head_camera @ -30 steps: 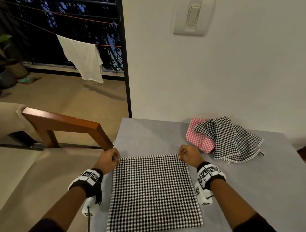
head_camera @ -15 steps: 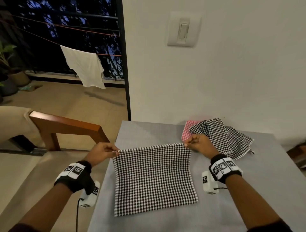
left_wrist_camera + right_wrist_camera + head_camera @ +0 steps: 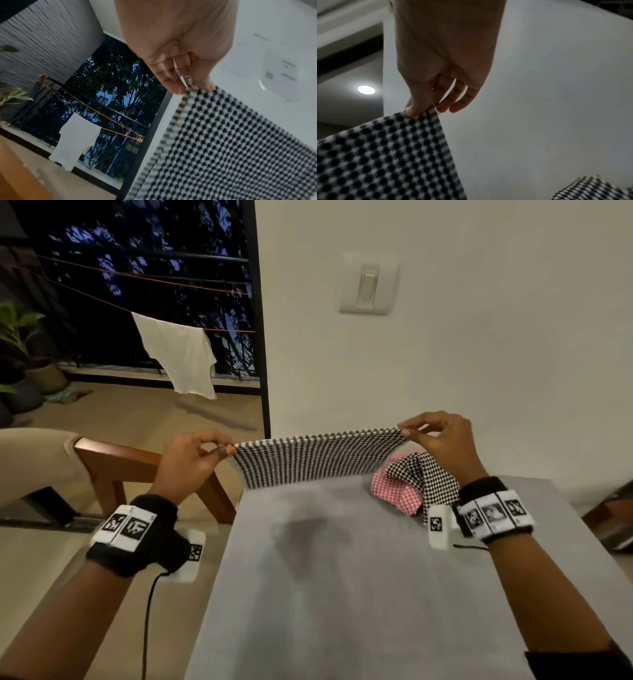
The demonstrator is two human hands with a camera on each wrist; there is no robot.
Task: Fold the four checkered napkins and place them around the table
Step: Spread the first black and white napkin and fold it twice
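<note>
You have lifted the black-and-white checkered napkin [image 3: 317, 458] off the grey bench [image 3: 359, 594]; your left hand [image 3: 186, 460] and right hand [image 3: 442, 443] pinch its top corners, stretched taut. Beyond, crumpled napkins [image 3: 412, 484] lie.

The worktop [image 3: 394, 594] stands against the wall [image 3: 479, 354]. The held napkin [image 3: 318, 460] hangs above the far end of the worktop, stretched between the left hand [image 3: 191, 460] at its left corner and the right hand [image 3: 442, 440] at its right corner. A pile of napkins [image 3: 411, 484] lies on the worktop at its far right, behind the right hand. A chair [image 3: 137, 470] stands left of the worktop.
</note>
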